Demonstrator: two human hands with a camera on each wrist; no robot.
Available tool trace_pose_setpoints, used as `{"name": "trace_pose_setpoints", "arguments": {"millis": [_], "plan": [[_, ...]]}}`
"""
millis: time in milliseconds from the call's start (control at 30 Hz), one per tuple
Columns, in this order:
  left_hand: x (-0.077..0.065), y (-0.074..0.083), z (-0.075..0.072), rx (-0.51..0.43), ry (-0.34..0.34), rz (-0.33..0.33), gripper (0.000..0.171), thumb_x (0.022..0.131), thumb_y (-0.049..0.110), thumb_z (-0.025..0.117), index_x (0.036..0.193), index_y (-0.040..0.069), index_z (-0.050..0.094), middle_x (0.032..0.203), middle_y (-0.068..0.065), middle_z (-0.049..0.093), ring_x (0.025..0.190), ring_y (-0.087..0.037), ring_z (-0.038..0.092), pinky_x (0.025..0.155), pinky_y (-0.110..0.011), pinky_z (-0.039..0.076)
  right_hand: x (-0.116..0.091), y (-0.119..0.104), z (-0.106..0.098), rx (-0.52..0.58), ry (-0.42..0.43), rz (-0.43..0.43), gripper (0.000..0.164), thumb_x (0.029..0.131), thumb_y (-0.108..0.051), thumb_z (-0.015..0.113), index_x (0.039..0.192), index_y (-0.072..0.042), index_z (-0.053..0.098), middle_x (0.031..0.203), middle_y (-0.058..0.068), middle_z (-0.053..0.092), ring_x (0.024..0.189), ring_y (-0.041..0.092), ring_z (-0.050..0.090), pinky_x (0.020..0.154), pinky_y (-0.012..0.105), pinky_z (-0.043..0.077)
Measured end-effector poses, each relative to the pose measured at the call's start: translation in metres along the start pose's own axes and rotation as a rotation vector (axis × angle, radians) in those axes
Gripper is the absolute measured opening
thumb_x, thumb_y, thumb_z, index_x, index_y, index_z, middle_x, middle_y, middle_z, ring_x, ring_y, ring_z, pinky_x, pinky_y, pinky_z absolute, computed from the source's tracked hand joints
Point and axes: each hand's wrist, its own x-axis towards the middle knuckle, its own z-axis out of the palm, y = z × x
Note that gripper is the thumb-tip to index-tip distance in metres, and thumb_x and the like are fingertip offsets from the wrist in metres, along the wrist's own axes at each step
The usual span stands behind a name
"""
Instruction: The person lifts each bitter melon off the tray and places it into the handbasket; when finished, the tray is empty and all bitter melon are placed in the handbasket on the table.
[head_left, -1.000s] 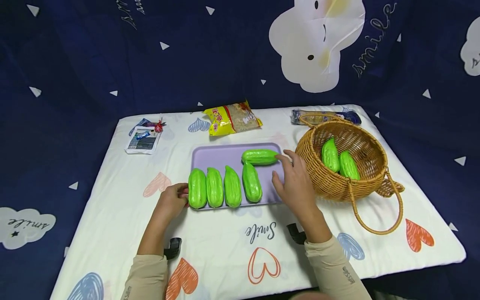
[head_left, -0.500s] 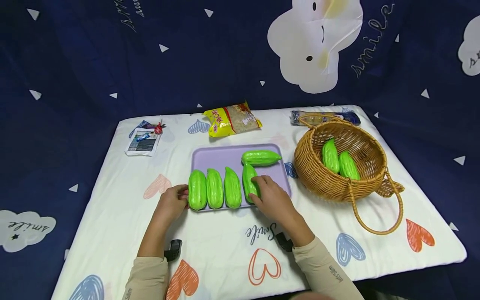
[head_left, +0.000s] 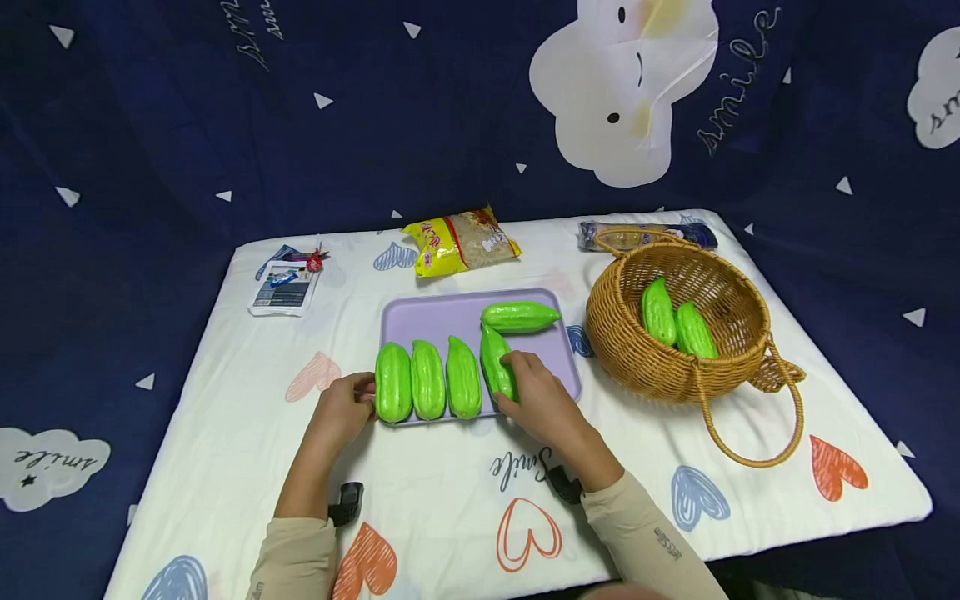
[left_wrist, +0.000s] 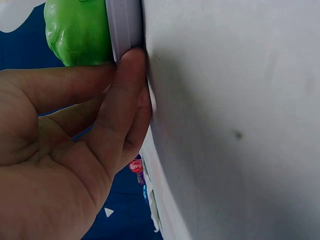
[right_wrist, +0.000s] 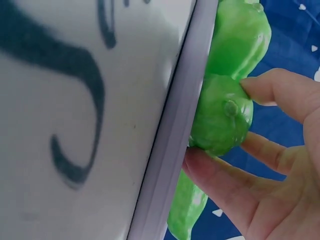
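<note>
The person's right hand (head_left: 542,400) grips a green gourd (head_left: 495,360), thumb on one side and fingers on the other; that gourd lies in the right half of a lilac tray (head_left: 431,317), slightly slanted, its pointed tip at the left end of a crosswise gourd (head_left: 520,317) along the far side. The left hand (head_left: 341,408) touches the tray's near left corner with its fingertips, and whether it pinches the edge one cannot tell. Between the hands, three upright-set gourds (head_left: 428,380) stand side by side along the near rim. To the right, a wicker basket (head_left: 633,354) on the worktop (head_left: 232,433) holds two smaller-looking gourds (head_left: 657,312). A yellow packet (head_left: 461,243) lies beyond the tray.
</note>
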Motion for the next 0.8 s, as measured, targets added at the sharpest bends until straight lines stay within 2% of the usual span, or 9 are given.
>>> {"name": "trace_pose_setpoints", "arguments": {"millis": [133, 267, 333, 433, 567, 667, 800], "plan": [[-0.001, -0.002, 0.000, 0.014, 0.000, -0.009, 0.041, 0.093, 0.002, 0.053, 0.134, -0.005, 0.053, 0.112, -0.020, 0.064, 0.098, -0.028, 0.060, 0.084, -0.041, 0.047, -0.001, 0.001, -0.006, 0.003, 0.034, -0.008, 0.051, 0.084, -0.021, 0.073, 0.128, -0.005, 0.053, 0.129, 0.019, 0.055, 0.109, 0.036, 0.061, 0.090, 0.047, 0.051], [0.000, -0.004, 0.001, 0.015, 0.002, -0.007, 0.041, 0.093, 0.002, 0.054, 0.134, -0.005, 0.053, 0.111, -0.019, 0.064, 0.096, -0.027, 0.060, 0.083, -0.039, 0.048, -0.003, 0.000, -0.026, 0.006, 0.114, -0.031, 0.053, 0.083, -0.019, 0.073, 0.129, -0.003, 0.053, 0.129, 0.019, 0.055, 0.110, 0.035, 0.059, 0.090, 0.046, 0.051], [0.001, -0.004, 0.001, 0.009, 0.001, -0.006, 0.041, 0.094, 0.002, 0.053, 0.134, -0.005, 0.053, 0.111, -0.019, 0.064, 0.095, -0.026, 0.061, 0.082, -0.038, 0.049, -0.003, -0.001, -0.039, 0.007, 0.181, -0.054, 0.053, 0.082, -0.018, 0.073, 0.129, -0.003, 0.053, 0.130, 0.020, 0.055, 0.109, 0.035, 0.059, 0.088, 0.046, 0.053], [0.001, -0.003, 0.000, 0.005, 0.000, -0.007, 0.041, 0.094, 0.002, 0.053, 0.134, -0.004, 0.053, 0.110, -0.018, 0.064, 0.093, -0.025, 0.062, 0.081, -0.037, 0.049, -0.003, -0.001, -0.060, 0.014, 0.306, -0.084, 0.053, 0.081, -0.016, 0.074, 0.127, -0.002, 0.053, 0.128, 0.019, 0.055, 0.098, 0.033, 0.061, 0.078, 0.044, 0.055], [0.002, -0.003, 0.000, 0.004, 0.001, -0.003, 0.041, 0.094, 0.002, 0.053, 0.134, -0.004, 0.053, 0.110, -0.018, 0.064, 0.093, -0.025, 0.062, 0.082, -0.038, 0.048, -0.003, 0.003, -0.087, 0.025, 0.474, -0.098, 0.054, 0.079, -0.011, 0.074, 0.127, 0.000, 0.053, 0.132, 0.020, 0.052, 0.108, 0.036, 0.058, 0.087, 0.048, 0.052], [0.003, -0.003, 0.000, 0.013, 0.005, 0.005, 0.041, 0.094, 0.003, 0.054, 0.134, -0.004, 0.053, 0.111, -0.019, 0.064, 0.096, -0.027, 0.060, 0.083, -0.040, 0.047, -0.003, 0.008, -0.104, 0.027, 0.589, -0.064, 0.053, 0.079, -0.008, 0.073, 0.127, 0.001, 0.054, 0.137, 0.019, 0.050, 0.121, 0.038, 0.052, 0.095, 0.053, 0.046], [0.004, -0.003, -0.001, 0.032, 0.012, 0.015, 0.042, 0.093, 0.003, 0.054, 0.134, -0.005, 0.053, 0.113, -0.020, 0.064, 0.099, -0.030, 0.058, 0.087, -0.043, 0.045, -0.002, 0.019, -0.118, 0.010, 0.693, 0.011, 0.050, 0.080, -0.007, 0.071, 0.127, -0.001, 0.055, 0.140, 0.015, 0.048, 0.116, 0.041, 0.055, 0.090, 0.057, 0.046]]}}
